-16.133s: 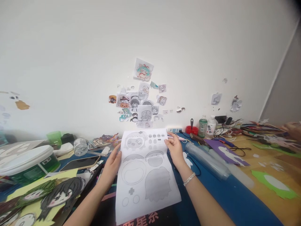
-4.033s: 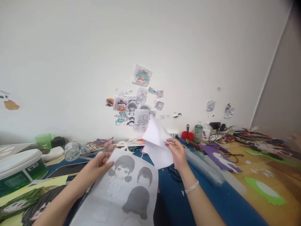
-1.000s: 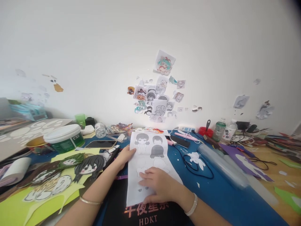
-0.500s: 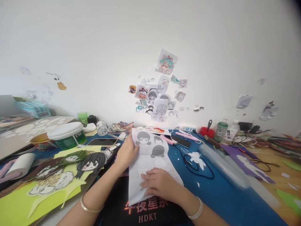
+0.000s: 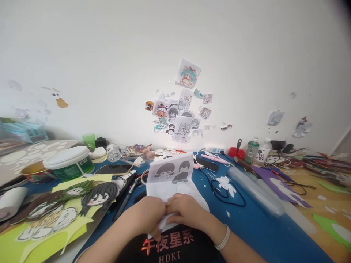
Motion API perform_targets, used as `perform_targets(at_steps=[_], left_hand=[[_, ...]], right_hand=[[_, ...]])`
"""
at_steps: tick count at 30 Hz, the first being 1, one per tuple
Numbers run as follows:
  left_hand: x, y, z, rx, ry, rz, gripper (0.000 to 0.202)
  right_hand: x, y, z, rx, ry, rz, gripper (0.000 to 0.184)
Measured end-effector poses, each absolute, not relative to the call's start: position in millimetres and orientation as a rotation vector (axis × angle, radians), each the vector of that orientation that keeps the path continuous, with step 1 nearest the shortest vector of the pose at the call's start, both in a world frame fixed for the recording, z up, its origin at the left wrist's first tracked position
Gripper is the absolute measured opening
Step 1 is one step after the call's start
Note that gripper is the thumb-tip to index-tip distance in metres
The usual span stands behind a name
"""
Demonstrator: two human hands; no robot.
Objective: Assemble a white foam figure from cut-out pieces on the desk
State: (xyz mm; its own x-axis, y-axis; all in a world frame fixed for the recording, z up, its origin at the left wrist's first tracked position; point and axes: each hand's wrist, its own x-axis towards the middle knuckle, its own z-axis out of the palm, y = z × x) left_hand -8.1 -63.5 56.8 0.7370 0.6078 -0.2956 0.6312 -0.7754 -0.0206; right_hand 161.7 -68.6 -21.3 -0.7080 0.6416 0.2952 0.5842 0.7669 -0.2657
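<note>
A white printed paper sheet (image 5: 186, 188) with grey cartoon figures lies in front of me, its top part bent upward along a crease. My left hand (image 5: 149, 215) is closed on its lower left part, thumb pointing down toward the near edge. Right beside it, my right hand (image 5: 188, 210) has its fingers and thumb closed on the lower middle of the sheet, fingertips meeting the left hand. What lies between the fingertips is partly hidden. Under the sheet's near end is a black surface with red lettering (image 5: 168, 241).
At left, coloured cartoon cutouts (image 5: 98, 199) lie on yellow-green paper, near a white-lidded tub (image 5: 68, 162) and a phone (image 5: 113, 169). To the right are a black cord (image 5: 227, 199), a clear plastic roll (image 5: 256, 191), purple paper (image 5: 274, 184) and bottles (image 5: 251, 149).
My left hand has left the sheet's upper left edge and come down beside my right hand. The right hand's spread fingers have closed in. The view has shifted slightly right.
</note>
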Motion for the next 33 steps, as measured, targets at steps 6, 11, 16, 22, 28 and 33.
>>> perform_targets(at_steps=[6,11,16,22,28,33], left_hand=[[-14,-44,43,2.664,0.929,-0.36,0.019],[-17,-41,44,2.624,0.904,-0.408,0.015],[-13,-46,38,2.707,0.924,-0.404,0.018],[-10,-48,40,2.708,0.931,-0.445,0.013],[-15,-47,47,2.625,0.903,-0.49,0.008],[-22,-49,55,2.626,0.849,-0.37,0.016]], right_hand=[[162,-73,-19,-0.939,-2.598,0.173,0.035],[164,-77,-17,-0.879,-2.606,0.148,0.048],[164,-81,-16,-0.869,-2.629,0.116,0.045],[164,-84,-13,-0.873,-2.635,0.125,0.036],[165,-83,-15,-0.857,-2.631,0.096,0.044],[164,-84,-16,-0.841,-2.642,0.022,0.043]])
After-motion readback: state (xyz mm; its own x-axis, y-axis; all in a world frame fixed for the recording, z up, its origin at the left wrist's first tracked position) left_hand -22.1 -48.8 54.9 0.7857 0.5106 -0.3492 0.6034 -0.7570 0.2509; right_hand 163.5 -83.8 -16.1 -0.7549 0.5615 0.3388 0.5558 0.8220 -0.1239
